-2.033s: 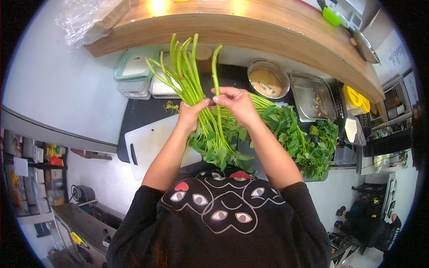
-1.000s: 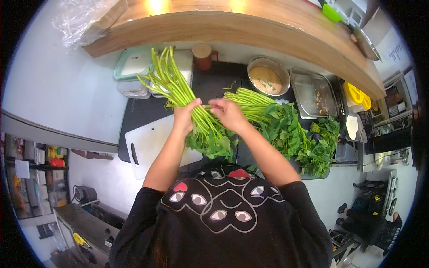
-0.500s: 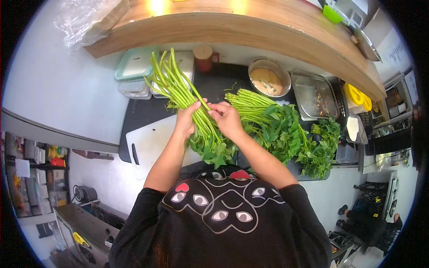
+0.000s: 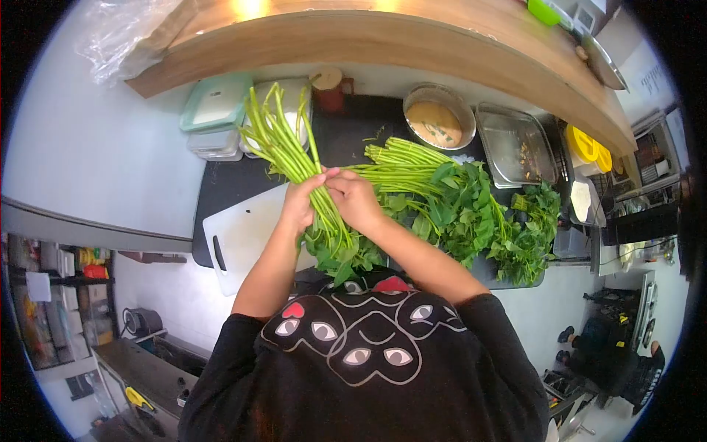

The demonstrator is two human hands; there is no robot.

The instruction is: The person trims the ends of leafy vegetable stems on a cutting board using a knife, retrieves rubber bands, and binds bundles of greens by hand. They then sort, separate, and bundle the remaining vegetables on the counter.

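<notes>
My left hand [image 4: 298, 205] is closed around a bunch of long-stemmed leafy greens [image 4: 283, 144], held at a tilt above the counter. The cut stem ends point away from me, and the leaves hang toward my shirt. Against the same bunch, my right hand [image 4: 355, 200] is closed with its fingers meeting the left hand's; its fingertips are partly hidden. Just to the right lies a second pile of greens [image 4: 412, 177], stems to the far left and leaves spreading right. Under the held bunch is a white cutting board [image 4: 250, 232] with a dark handle slot.
Behind the greens stand a round metal pan [image 4: 440, 127] with brownish liquid and a clear rectangular tray [image 4: 515, 147]. Lidded containers [image 4: 215, 103] and a reddish mug [image 4: 329, 96] are at the back left. A wooden shelf [image 4: 368, 44] overhangs the counter. Another person [image 4: 607, 361] is at far right.
My right hand has come in closer to my left, and the held stems are drawn into a tighter, more upright bundle. The whole view has shifted slightly.
</notes>
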